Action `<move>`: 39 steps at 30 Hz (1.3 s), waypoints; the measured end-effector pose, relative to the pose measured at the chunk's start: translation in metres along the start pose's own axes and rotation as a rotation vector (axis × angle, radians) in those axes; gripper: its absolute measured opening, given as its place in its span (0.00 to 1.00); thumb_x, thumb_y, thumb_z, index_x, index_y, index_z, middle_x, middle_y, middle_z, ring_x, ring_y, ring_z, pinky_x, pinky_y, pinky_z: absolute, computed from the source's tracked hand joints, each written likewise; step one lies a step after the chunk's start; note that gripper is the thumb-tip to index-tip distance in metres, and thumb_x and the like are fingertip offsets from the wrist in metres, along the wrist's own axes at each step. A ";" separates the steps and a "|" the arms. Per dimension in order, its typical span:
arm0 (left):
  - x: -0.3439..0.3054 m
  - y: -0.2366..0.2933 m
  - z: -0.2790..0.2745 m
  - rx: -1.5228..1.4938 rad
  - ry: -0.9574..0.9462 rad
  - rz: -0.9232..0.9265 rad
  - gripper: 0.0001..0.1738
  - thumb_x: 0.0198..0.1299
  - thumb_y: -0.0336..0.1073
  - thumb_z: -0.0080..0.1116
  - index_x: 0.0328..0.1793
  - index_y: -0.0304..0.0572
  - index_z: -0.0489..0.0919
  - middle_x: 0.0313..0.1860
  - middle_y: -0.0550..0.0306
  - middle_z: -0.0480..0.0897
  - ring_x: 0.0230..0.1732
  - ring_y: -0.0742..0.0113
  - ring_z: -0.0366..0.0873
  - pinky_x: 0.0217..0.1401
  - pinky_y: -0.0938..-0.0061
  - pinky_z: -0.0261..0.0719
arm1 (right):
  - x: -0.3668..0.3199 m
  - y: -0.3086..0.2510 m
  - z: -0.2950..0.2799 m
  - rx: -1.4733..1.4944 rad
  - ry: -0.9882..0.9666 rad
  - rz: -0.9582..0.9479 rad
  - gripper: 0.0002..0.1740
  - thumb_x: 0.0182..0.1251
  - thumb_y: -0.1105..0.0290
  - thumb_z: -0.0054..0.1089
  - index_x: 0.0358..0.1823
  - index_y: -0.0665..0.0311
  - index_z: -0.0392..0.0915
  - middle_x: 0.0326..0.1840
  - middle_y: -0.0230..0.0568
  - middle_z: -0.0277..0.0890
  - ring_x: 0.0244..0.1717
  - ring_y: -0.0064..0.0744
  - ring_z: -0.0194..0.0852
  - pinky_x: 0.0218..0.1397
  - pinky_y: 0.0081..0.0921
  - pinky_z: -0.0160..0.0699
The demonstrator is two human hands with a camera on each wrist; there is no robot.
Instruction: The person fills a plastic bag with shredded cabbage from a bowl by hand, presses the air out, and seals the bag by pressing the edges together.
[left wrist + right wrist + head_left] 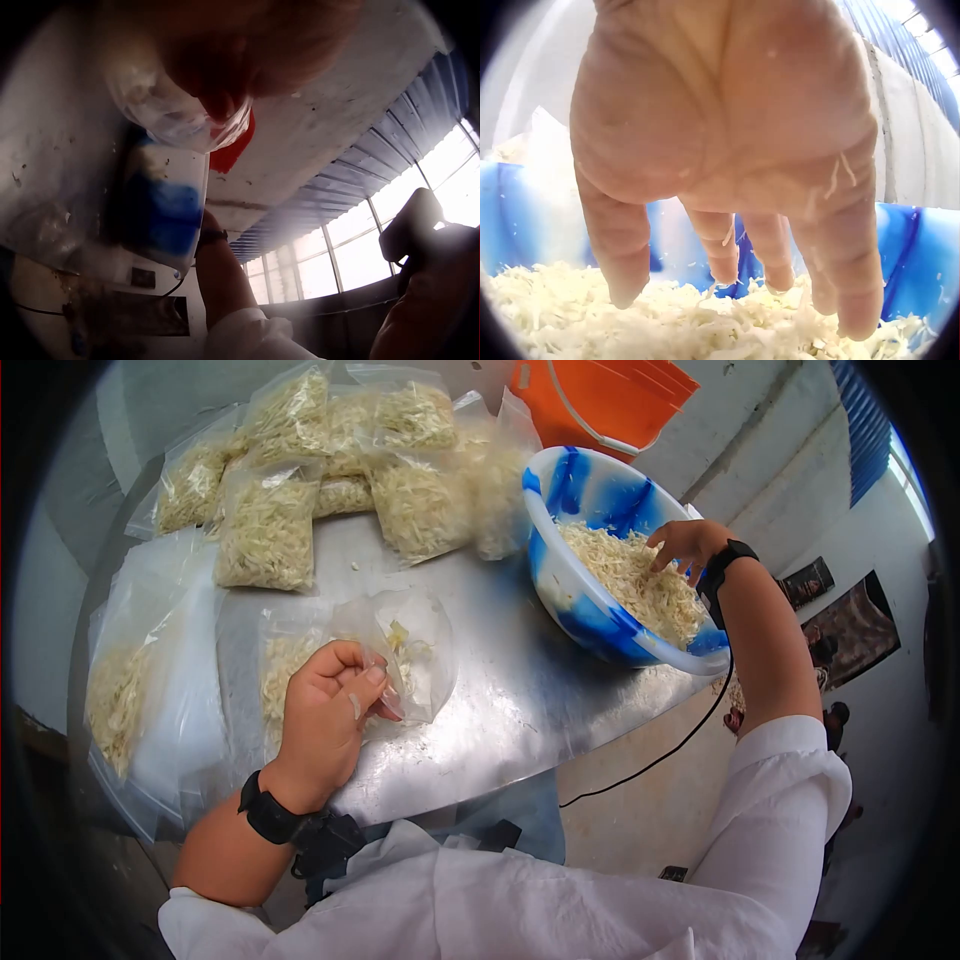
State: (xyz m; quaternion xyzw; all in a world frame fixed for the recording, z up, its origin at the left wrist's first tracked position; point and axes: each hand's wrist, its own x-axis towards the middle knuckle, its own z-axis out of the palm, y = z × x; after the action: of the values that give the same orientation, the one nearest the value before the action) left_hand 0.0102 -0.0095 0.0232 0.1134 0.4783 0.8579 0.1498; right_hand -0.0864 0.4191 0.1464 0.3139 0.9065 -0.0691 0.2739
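My left hand [330,715] pinches the rim of a clear plastic bag [425,650] between thumb and fingers; the bag's mouth gapes to the right, with some pale shreds inside. In the left wrist view, that bag [172,120] hangs by dim fingers. Over on the right, a blue-and-white bowl [540,510] holds a heap of pale shredded vegetable [625,575]. My right hand [690,545] reaches in over its far right side. Seen from the right wrist, the fingers [855,300] point down, spread apart, tips at the shreds [690,322], with a few strands stuck to the skin.
Several filled clear bags [265,530] are piled at the back of the metal table [500,690]. A stack of flat plastic bags [180,690] lies at the left, a partly filled one on top. An orange bucket [610,400] stands behind the bowl. The table's front edge is close to my body.
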 end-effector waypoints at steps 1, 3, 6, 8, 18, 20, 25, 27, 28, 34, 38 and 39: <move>0.000 0.000 0.000 0.001 0.003 -0.006 0.04 0.60 0.26 0.49 0.40 0.35 0.71 0.30 0.58 0.77 0.29 0.74 0.75 0.35 0.78 0.77 | 0.000 -0.003 0.001 -0.009 -0.020 0.047 0.41 0.51 0.71 0.62 0.68 0.57 0.54 0.64 0.54 0.59 0.61 0.56 0.62 0.43 0.45 0.82; 0.000 0.000 0.000 -0.003 0.011 -0.005 0.04 0.60 0.26 0.48 0.40 0.35 0.71 0.29 0.58 0.77 0.29 0.74 0.75 0.36 0.78 0.77 | 0.000 -0.007 0.004 -0.096 -0.028 0.039 0.46 0.47 0.74 0.65 0.70 0.53 0.50 0.66 0.54 0.56 0.61 0.56 0.63 0.43 0.45 0.83; -0.001 0.001 0.001 0.025 0.014 -0.025 0.03 0.60 0.26 0.48 0.40 0.35 0.71 0.29 0.57 0.77 0.29 0.74 0.75 0.36 0.78 0.77 | 0.021 -0.007 0.009 -0.096 -0.046 0.050 0.53 0.41 0.79 0.67 0.70 0.47 0.48 0.64 0.53 0.59 0.56 0.50 0.68 0.43 0.41 0.83; 0.000 0.000 0.001 0.025 -0.008 -0.027 0.03 0.60 0.26 0.48 0.39 0.35 0.71 0.28 0.57 0.78 0.29 0.74 0.75 0.36 0.78 0.77 | 0.032 -0.008 0.012 -0.063 -0.047 -0.032 0.52 0.43 0.78 0.66 0.70 0.47 0.49 0.64 0.52 0.59 0.56 0.48 0.68 0.43 0.41 0.83; 0.002 -0.004 0.005 0.102 0.001 -0.028 0.02 0.59 0.27 0.49 0.38 0.38 0.71 0.26 0.58 0.77 0.25 0.74 0.73 0.32 0.82 0.72 | 0.040 -0.075 0.033 0.229 -0.043 -0.477 0.36 0.49 0.58 0.59 0.64 0.52 0.65 0.62 0.47 0.65 0.62 0.44 0.61 0.64 0.38 0.59; 0.002 -0.002 0.005 0.151 -0.005 -0.042 0.02 0.60 0.26 0.48 0.38 0.38 0.71 0.26 0.59 0.77 0.25 0.75 0.73 0.32 0.82 0.72 | 0.043 -0.090 0.044 0.175 -0.041 -0.576 0.35 0.48 0.59 0.59 0.62 0.54 0.67 0.61 0.48 0.65 0.63 0.42 0.61 0.64 0.36 0.59; 0.005 -0.007 0.001 0.151 -0.009 -0.013 0.02 0.60 0.26 0.48 0.38 0.38 0.71 0.26 0.60 0.76 0.25 0.75 0.73 0.31 0.82 0.73 | 0.035 -0.091 0.051 -0.120 0.059 -0.771 0.32 0.44 0.61 0.61 0.57 0.58 0.72 0.56 0.47 0.71 0.59 0.41 0.66 0.61 0.33 0.63; 0.005 -0.008 0.000 0.150 -0.009 -0.018 0.02 0.60 0.26 0.48 0.38 0.38 0.71 0.26 0.60 0.76 0.25 0.75 0.73 0.31 0.82 0.73 | 0.023 -0.089 0.056 -0.132 -0.012 -0.877 0.29 0.41 0.64 0.63 0.51 0.62 0.76 0.47 0.47 0.77 0.48 0.41 0.74 0.52 0.32 0.70; 0.005 -0.009 -0.001 0.154 -0.016 -0.007 0.02 0.60 0.27 0.48 0.38 0.39 0.71 0.26 0.60 0.75 0.25 0.75 0.73 0.31 0.82 0.73 | 0.015 -0.088 0.057 -0.131 -0.011 -0.871 0.29 0.41 0.64 0.63 0.51 0.62 0.76 0.47 0.47 0.77 0.48 0.41 0.74 0.52 0.32 0.70; 0.006 -0.011 -0.003 0.148 -0.031 0.026 0.02 0.60 0.28 0.49 0.38 0.40 0.71 0.26 0.61 0.75 0.25 0.76 0.73 0.30 0.83 0.72 | -0.029 -0.053 0.056 -0.409 -0.032 -0.925 0.21 0.43 0.67 0.66 0.41 0.66 0.79 0.36 0.46 0.79 0.39 0.37 0.76 0.42 0.31 0.71; 0.005 -0.014 -0.003 0.137 -0.048 0.044 0.02 0.60 0.29 0.49 0.37 0.40 0.71 0.26 0.62 0.75 0.26 0.77 0.72 0.30 0.84 0.71 | -0.049 -0.006 0.046 -0.396 -0.044 -0.793 0.24 0.43 0.64 0.68 0.45 0.64 0.79 0.42 0.47 0.79 0.43 0.37 0.76 0.48 0.30 0.71; 0.005 -0.014 -0.002 0.131 -0.051 0.044 0.02 0.60 0.29 0.49 0.37 0.40 0.71 0.26 0.62 0.75 0.26 0.77 0.72 0.30 0.84 0.71 | -0.061 0.000 0.042 -0.368 -0.012 -0.745 0.28 0.43 0.63 0.69 0.49 0.62 0.77 0.47 0.47 0.76 0.49 0.39 0.73 0.52 0.29 0.69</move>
State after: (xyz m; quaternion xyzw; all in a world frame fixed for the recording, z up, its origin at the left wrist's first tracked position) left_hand 0.0067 -0.0024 0.0104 0.1554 0.5270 0.8245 0.1352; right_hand -0.0274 0.3745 0.1445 -0.0902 0.9537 -0.0021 0.2870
